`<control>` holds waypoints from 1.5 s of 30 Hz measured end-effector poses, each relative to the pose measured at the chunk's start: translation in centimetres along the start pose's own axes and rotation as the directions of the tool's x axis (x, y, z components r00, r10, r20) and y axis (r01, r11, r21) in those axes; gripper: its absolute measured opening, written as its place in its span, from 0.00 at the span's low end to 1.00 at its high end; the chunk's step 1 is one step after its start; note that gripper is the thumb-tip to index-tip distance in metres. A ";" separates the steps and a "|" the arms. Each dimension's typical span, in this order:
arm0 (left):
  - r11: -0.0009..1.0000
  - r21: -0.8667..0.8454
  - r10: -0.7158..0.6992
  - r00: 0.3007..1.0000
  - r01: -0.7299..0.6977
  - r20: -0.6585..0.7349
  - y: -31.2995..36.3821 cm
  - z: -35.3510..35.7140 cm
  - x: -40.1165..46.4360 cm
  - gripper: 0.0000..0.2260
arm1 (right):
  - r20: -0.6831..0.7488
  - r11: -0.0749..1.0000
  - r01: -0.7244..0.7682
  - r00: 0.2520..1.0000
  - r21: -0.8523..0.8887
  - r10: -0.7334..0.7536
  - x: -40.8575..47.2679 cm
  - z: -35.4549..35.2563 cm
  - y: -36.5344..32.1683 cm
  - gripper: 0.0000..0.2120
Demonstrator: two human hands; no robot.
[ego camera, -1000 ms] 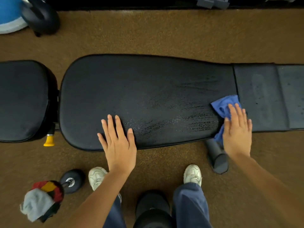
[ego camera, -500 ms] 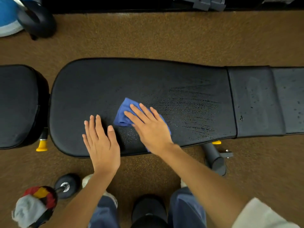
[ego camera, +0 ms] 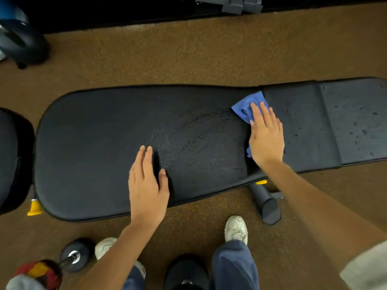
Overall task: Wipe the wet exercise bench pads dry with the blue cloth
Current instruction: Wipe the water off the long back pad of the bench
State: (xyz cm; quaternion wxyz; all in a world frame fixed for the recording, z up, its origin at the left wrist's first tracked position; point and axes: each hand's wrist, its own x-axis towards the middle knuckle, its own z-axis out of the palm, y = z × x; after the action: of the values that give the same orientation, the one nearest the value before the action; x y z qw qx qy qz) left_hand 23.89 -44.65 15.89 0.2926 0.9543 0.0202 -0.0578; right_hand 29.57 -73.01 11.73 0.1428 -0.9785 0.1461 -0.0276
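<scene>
From the head camera we are looking down on a long black bench pad [ego camera: 104, 147] lying crosswise before us, its long axis running left to right over the brown floor [ego camera: 188, 55]. Our right hand [ego camera: 266, 135] is pressing the blue cloth [ego camera: 244, 109] flat, fingers straight and together, at the right end of this pad, near its far edge and just at the seam with the next pad [ego camera: 299, 126]. Our left hand [ego camera: 147, 185] is resting open on the near edge of the long pad, fingers straight, holding nothing, well apart from the cloth.

Between the two hands, streaks and fine droplets [ego camera: 201, 143] are showing on the pad surface. Further right, the end pad [ego camera: 356, 122] is carrying scattered drops. A third pad [ego camera: 10, 160] is lying at the far left.

We are judging that the wet ground is lying on both sides of the cloth along the bench's length, so the coming stroke is turning on that axis, and the right hand, already on the cloth, is the nearer to the wet right-hand pads.
</scene>
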 end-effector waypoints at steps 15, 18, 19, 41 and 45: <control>0.953 -0.014 0.296 0.923 -0.302 0.248 14.8 7.7 7.1 0.21 | 0.183 0.944 0.260 0.937 0.202 -0.298 -13.5 -6.1 10.4 0.36; 0.939 0.004 0.330 0.902 -0.345 0.280 16.8 9.4 8.4 0.21 | 0.048 0.966 0.011 0.999 0.260 -0.025 -11.3 -8.8 13.6 0.25; 0.935 0.020 0.335 0.898 -0.355 0.284 17.4 9.9 8.9 0.21 | 0.011 0.959 -0.080 0.997 0.271 0.080 -10.3 -9.4 14.6 0.23; 0.948 0.317 -0.126 0.897 -0.017 0.425 21.2 15.1 18.9 0.27 | 0.001 0.999 -0.036 0.999 0.011 0.036 12.9 -3.9 14.0 0.20; 0.951 0.308 -0.137 0.887 -0.006 0.441 21.0 15.1 19.2 0.27 | 0.053 0.975 0.222 0.974 -0.004 -0.221 13.0 -3.6 14.1 0.21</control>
State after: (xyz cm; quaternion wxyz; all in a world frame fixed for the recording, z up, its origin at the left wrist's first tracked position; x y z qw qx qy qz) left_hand 42.95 -70.42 12.84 0.1383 0.9457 -0.0255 -0.2930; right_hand 37.72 -90.76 11.26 0.1379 -0.9898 0.0324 -0.0171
